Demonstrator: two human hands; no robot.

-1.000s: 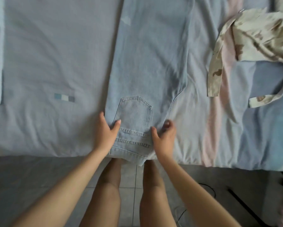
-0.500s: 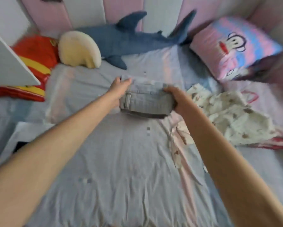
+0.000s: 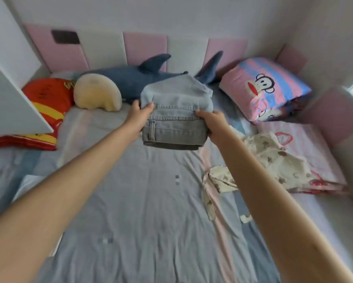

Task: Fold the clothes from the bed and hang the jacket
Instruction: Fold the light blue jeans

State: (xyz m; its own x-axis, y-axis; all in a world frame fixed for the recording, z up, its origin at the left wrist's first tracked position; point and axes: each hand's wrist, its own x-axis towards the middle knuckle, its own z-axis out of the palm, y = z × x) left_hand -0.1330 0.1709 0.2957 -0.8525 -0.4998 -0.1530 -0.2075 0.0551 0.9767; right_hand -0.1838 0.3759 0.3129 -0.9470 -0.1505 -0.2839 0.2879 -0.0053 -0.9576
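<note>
Jeans (image 3: 175, 111), folded into a compact block w/ the waistband and a belt loop toward the camera, are held up in the air just in front of the plush shark (image 3: 130, 78), clear of the bed (image 3: 151, 211) sheet below. Left grip (image 3: 137, 117) is clamped on the block's left edge and right grip (image 3: 214, 125) on its right edge; the underside of each hold is hidden by denim. A two-sided hold makes sense b/c the layers are only stacked, so squeezing both ends prob keeps the fold from springing open in transit. Folding of this item looks done; the step in hand seems to be carrying it to a resting spot, but where I can't tell. Cream printed garment (image 3: 273, 160) lies crumpled on the bed, right of the shark and nearer the camera, unfolded, so likely next; whether it's the jacket, can't tell. Monkey-print pillow (image 3: 269, 88) leans just right of the shark's tail, and a cream cushion (image 3: 96, 92) sits at its head end. Risk: if one side lets go early the block could unroll, so it's better set down flat first.
</note>
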